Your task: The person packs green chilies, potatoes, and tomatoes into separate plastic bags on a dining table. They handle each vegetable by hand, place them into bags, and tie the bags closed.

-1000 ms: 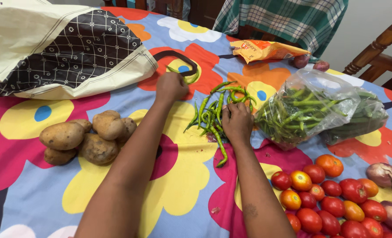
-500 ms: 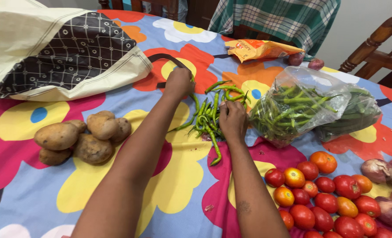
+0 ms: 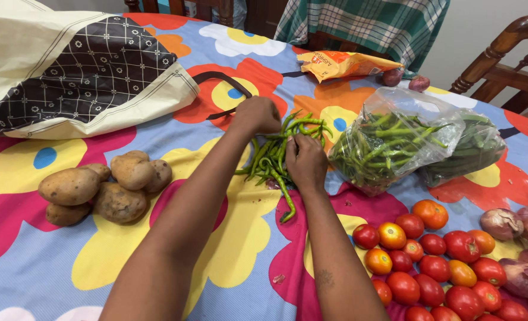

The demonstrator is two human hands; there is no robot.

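Gathering the chillies [image 3: 279, 157] mid-desk, your hands have closed in since a second ago: the left hand [image 3: 257, 115] is now curled over the pile's top, and the right hand [image 3: 305, 161] presses half-closed on its near side. The loose spread looks tighter, so the bunching seems well along.

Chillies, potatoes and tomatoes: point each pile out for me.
chillies [image 3: 274, 166], head view, on the green pods between the two hands.
potatoes [image 3: 118, 202], head view, on the skin of the front potato.
tomatoes [image 3: 433, 279], head view, on a red tomato mid-pile.
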